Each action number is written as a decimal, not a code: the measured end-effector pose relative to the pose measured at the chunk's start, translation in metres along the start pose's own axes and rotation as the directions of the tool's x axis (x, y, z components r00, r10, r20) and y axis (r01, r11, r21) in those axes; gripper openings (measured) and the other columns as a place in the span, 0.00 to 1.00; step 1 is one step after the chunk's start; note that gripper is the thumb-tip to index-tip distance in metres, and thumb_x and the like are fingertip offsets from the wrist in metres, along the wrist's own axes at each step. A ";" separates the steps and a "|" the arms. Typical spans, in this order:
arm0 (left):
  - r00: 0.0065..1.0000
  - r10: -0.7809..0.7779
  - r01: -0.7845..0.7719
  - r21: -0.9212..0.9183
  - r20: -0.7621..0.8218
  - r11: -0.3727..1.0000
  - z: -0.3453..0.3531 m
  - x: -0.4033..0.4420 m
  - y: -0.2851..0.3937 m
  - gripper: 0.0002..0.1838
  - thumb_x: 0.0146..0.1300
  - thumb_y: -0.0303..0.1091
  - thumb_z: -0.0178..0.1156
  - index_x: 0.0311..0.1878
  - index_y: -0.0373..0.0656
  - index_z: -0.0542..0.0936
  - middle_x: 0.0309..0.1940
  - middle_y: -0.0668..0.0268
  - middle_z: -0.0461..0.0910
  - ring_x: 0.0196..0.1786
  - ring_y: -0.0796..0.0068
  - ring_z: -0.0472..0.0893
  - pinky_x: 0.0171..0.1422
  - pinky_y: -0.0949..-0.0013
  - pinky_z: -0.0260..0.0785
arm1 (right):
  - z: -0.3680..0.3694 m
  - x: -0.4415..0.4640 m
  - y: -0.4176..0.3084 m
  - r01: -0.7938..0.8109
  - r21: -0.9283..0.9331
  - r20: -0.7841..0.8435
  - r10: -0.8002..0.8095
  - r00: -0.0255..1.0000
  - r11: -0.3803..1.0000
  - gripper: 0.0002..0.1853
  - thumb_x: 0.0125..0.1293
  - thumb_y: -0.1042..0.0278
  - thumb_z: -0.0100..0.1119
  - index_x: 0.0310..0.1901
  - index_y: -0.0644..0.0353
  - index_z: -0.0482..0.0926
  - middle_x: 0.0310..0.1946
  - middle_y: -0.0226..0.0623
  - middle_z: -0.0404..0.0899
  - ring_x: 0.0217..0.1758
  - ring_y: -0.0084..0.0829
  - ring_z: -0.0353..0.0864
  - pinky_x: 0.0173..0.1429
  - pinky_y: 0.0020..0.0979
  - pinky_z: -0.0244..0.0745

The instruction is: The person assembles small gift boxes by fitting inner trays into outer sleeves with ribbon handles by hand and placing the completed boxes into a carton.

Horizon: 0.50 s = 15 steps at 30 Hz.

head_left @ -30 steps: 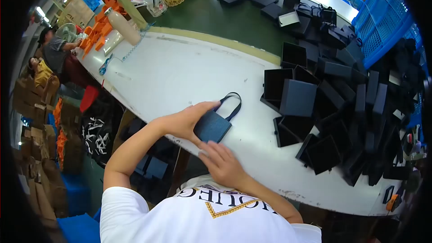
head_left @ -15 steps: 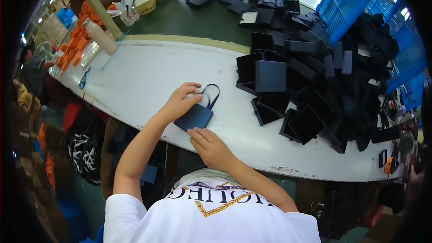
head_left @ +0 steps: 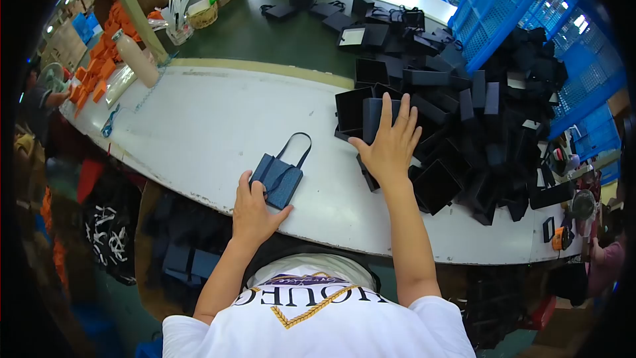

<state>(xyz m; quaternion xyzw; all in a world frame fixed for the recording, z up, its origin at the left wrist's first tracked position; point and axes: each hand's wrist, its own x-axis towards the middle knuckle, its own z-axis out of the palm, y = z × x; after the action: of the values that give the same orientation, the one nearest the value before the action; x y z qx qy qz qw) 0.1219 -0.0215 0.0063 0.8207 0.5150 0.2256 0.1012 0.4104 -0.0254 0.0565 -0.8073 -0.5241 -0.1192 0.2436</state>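
Observation:
A small dark blue gift box (head_left: pixel 286 189) with ribbon handles lies on the white worktop near its front edge. One ribbon loop stands out beyond the far side, while another lies across the top face. My left hand (head_left: pixel 255 215) grips the box's near left corner, fingers along the left side and thumb at the near edge. Over at the pile, my right hand (head_left: pixel 391 142) is open with fingers spread, in front of an upright dark box (head_left: pixel 372 119) that it partly covers. Whether the fingertips touch that box I cannot tell.
Dark open boxes (head_left: pixel 440 185) are heaped on the right, beside blue plastic crates (head_left: pixel 497 13). A pale bottle (head_left: pixel 136 59) and orange pieces (head_left: pixel 99 59) stand at the left. More dark boxes lie on the green surface (head_left: pixel 265 33). Other people are at both sides.
My right hand has moved from the blue box's near edge to the pile on the right. My left hand has shifted from the far side to the near left corner, and the box has turned.

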 end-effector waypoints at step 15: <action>0.975 -0.111 0.170 -0.325 0.192 0.930 -0.058 -0.015 -0.072 0.23 0.45 0.24 0.77 0.31 0.41 0.68 0.75 0.52 0.66 0.47 0.58 0.79 0.54 0.62 0.75 | 0.026 -0.074 -0.040 -0.522 0.710 0.585 0.017 0.811 0.473 0.16 0.70 0.66 0.64 0.54 0.67 0.85 0.39 0.39 0.87 0.42 0.25 0.82 0.50 0.29 0.77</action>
<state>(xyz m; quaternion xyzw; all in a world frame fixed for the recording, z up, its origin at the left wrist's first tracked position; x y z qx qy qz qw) 0.0311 -0.0059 0.0244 0.7680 0.5156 0.2320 0.3008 0.3414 -0.0574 0.0121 -0.6591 -0.4170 0.4071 0.4754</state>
